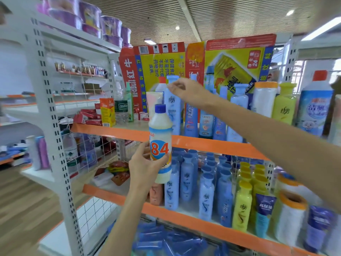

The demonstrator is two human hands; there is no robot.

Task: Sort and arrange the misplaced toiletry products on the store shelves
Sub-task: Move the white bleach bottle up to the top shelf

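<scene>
84 bottle point(160, 145): smooth white plastic, blue cap, gripped by left hand point(145, 167) | right hand point(186, 89): pinching pale-blue bottle point(172, 108)

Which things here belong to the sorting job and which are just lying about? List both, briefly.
Belongs to the job:
84 bottle, gripped by left hand
light blue bottle, its cap area reached by right hand
pink tube

Just lying about:
Red Bull carton
water bottle
red boxes
</scene>
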